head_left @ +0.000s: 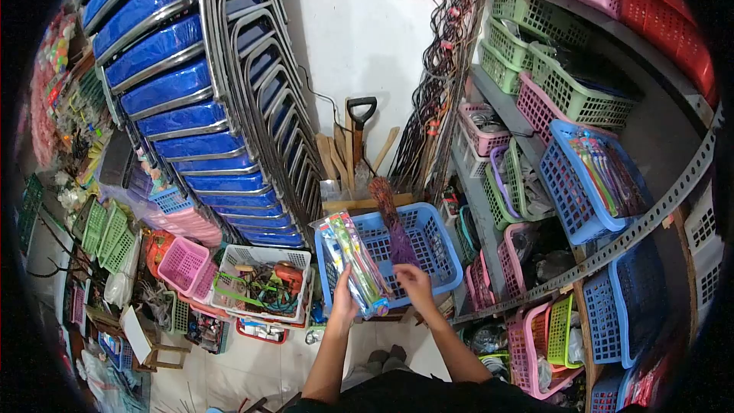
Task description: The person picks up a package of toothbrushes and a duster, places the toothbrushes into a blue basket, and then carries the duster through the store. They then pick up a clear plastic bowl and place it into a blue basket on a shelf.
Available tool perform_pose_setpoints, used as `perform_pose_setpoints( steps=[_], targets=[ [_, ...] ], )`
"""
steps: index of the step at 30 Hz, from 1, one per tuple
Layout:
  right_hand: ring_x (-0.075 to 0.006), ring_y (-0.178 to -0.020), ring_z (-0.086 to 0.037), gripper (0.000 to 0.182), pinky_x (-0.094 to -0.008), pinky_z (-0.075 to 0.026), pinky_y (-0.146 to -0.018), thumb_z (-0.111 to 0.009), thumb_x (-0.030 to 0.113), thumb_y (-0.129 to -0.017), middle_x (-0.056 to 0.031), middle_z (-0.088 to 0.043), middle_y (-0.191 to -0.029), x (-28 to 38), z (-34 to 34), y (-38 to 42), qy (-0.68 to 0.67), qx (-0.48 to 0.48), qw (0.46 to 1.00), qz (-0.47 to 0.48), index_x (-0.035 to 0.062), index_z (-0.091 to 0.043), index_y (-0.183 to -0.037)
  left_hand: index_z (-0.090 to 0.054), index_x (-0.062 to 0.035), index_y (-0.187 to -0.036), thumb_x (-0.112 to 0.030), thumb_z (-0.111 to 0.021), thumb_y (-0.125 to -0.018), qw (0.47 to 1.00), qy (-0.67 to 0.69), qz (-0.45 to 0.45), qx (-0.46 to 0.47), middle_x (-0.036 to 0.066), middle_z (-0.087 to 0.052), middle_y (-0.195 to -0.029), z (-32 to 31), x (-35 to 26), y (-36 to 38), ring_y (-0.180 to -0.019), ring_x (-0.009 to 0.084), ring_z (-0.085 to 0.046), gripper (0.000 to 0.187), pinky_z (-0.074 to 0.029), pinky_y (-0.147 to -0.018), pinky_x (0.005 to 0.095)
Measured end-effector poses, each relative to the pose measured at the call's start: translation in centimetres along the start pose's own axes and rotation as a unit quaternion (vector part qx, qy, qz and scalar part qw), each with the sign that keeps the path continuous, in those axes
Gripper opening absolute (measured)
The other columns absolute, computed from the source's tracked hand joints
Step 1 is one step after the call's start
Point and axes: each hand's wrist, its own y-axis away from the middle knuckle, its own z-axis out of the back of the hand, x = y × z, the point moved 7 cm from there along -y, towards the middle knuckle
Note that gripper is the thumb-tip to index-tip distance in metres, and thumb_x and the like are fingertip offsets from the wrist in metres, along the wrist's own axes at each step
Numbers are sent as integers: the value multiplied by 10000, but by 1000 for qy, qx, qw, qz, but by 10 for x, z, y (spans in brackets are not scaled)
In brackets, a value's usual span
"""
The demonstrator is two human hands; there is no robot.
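My left hand (pixel 345 298) is closed around the lower left edge of a clear plastic pack of long, colourful toothbrush-like sticks (pixel 355 260). The pack is tilted over the left part of a blue plastic basket (pixel 437 237). Just right of the pack, my right hand (pixel 414 287) is above the basket's near side, its fingers loosely bent and apart, with nothing visible in them. Beyond that hand, a bundle of thin dark reddish and purple stems (pixel 397 233) leans across the basket.
Stacked blue-seated metal chairs (pixel 172 80) rise on the left. A white basket of tools and cords (pixel 264 283) stands beside the blue one. Shelves (pixel 489 176) on the right carry many baskets, including a blue basket of similar packs (pixel 581 183). A black-handled tool (pixel 359 118) leans against the wall.
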Motion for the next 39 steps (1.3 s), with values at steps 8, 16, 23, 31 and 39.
perform_pose_setpoints(
  steps=[8, 16, 23, 31, 39],
  targets=[
    [-209, -890, -594, 674, -333, -490, -783, -745, 23, -690, -128, -595, -995, -139, 47, -13, 83, -110, 979, -151, -2, -412, -1276, -480, -32, -1293, -337, -521, -949, 1000, 23, 9, -4, 98, -577, -1227, 19, -2, 6, -1099, 225, -567, 461, -433, -965, 384],
    [-194, -621, -595, 427, -303, -476, -523, -693, 11, -709, -77, -609, -804, -139, 28, -8, -143, -14, 936, -321, 26, -531, -1104, -472, -27, -1297, -335, -499, -953, 1000, 18, 1, -15, 125, -601, -1197, 8, -20, 14, -1061, 248, -598, 462, -445, -963, 384],
    [-268, -652, -583, 261, -390, -460, -609, -659, 0, -709, -81, -656, -808, -92, 58, -18, -14, -143, 988, -50, -34, -633, -967, -431, -29, -1339, -425, -432, -964, 998, -7, -11, 61, 151, -568, -1252, 3, -38, 11, -1125, 261, -566, 545, -435, -979, 387],
    [-352, -912, -505, 224, -465, -325, -900, -571, 145, -767, -145, -606, -906, 6, 96, -32, 336, -54, 916, 213, 29, -651, -941, -422, -24, -1344, -654, -412, -873, 989, 101, -29, 104, 177, -491, -1340, 35, -50, -4, -1196, 383, -491, 786, -376, -1035, 500],
    [-302, -886, -490, 166, -401, -312, -835, -563, 187, -791, -108, -572, -894, 57, 101, -59, 390, -125, 879, 245, 51, -641, -848, -488, -14, -1290, -556, -443, -914, 993, 4, 17, 113, 176, -601, -1206, -24, -77, 23, -1038, 307, -623, 661, -496, -911, 424]
  ],
)
